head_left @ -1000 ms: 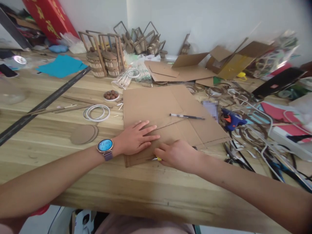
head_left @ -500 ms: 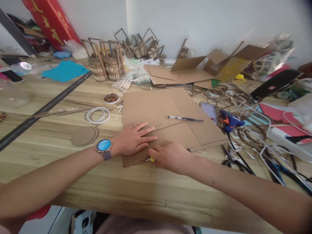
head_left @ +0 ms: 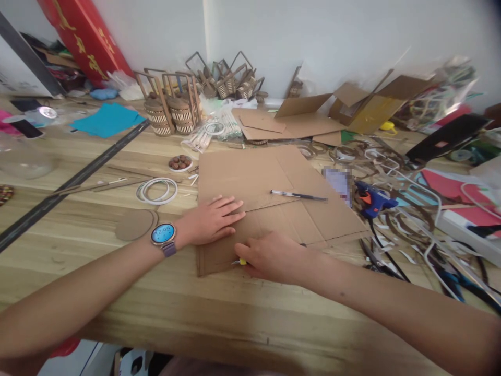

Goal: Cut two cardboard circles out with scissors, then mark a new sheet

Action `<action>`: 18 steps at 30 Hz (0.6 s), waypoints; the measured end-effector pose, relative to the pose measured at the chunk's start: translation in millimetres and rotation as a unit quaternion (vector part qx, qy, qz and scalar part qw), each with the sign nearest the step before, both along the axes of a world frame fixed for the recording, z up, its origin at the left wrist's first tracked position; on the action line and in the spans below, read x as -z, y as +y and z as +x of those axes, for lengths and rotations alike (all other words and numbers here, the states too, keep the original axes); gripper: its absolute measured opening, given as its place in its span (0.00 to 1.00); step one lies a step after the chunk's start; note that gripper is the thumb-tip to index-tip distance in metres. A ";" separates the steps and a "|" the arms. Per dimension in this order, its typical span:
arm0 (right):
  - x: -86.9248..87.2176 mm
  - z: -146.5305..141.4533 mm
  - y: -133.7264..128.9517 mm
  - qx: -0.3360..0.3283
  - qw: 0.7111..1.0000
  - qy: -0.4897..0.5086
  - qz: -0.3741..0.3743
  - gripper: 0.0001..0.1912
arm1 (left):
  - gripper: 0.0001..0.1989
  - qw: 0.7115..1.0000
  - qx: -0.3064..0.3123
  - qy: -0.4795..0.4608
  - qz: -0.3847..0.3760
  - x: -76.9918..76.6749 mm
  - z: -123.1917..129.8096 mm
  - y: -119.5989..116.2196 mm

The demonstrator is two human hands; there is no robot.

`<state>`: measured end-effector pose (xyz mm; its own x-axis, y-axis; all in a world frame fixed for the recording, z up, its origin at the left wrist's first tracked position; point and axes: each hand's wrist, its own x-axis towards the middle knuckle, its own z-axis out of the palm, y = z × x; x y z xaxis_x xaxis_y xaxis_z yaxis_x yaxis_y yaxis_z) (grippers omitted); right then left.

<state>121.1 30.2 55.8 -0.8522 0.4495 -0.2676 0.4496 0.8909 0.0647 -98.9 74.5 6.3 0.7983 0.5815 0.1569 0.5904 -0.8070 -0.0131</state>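
A brown cardboard sheet (head_left: 242, 175) lies flat on the wooden table, marked with drawn lines and creases. My left hand (head_left: 211, 219) presses on its left part, fingers spread. Near the sheet's front edge, my right hand (head_left: 270, 256) is closed around a yellow utility knife (head_left: 243, 261); most of its handle is hidden in the fist. The knife's thin blade points left, low over the cardboard close to that edge. A black-capped pen (head_left: 298, 195) rests on the sheet beyond my right hand.
Left of the sheet are white rings (head_left: 157, 191), cardboard discs (head_left: 135, 224) and a bowl of brown nuts (head_left: 180, 163). A blue glue gun (head_left: 373, 200), pliers and scraps crowd the right side. Small bamboo baskets (head_left: 183, 112) and an open carton (head_left: 376, 107) stand behind.
My right hand has shifted slightly left with the knife along the sheet's front edge. The left hand has slid a little left on the cardboard, fingers still spread.
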 end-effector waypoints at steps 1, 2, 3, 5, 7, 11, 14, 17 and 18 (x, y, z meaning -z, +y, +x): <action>-0.1 0.0 0.6 -0.001 1.000 0.000 -0.002 0.09 | 0.24 1.000 -0.009 -0.004 0.003 -0.5 0.1 0.2; -0.1 0.0 1.1 -0.002 1.000 0.000 -0.004 0.09 | 0.24 1.000 -0.016 -0.009 0.005 -1.0 0.4 0.2; -0.2 0.0 1.6 -0.003 1.000 0.000 -0.007 0.09 | 0.23 1.000 -0.022 -0.014 0.007 -1.3 0.7 0.1; -0.4 0.0 2.1 -0.005 1.000 0.000 -0.010 0.11 | 0.23 0.999 -0.025 -0.023 0.008 -1.1 1.7 -0.8; -0.7 0.0 2.2 -0.007 1.000 0.001 -0.012 0.11 | 0.23 0.999 -0.020 -0.031 0.003 0.7 2.7 -1.8; -1.2 -0.5 2.8 -0.005 1.000 -0.001 -0.020 0.10 | 0.24 0.999 -0.013 -0.047 -0.012 7.2 3.1 -3.0; -3.5 -1.2 5.1 -0.001 0.999 -0.005 -0.033 0.10 | 0.23 0.998 -0.012 -0.059 -0.019 10.7 2.0 -2.7; -9.3 -3.0 8.0 -0.001 0.998 -0.011 -0.055 0.13 | 0.23 0.997 -0.011 -0.066 -0.025 11.0 1.1 -2.2; -11.7 -4.0 8.9 -0.002 0.998 -0.012 -0.063 0.13 | 0.23 0.997 -0.011 -0.066 -0.028 10.5 1.0 -2.1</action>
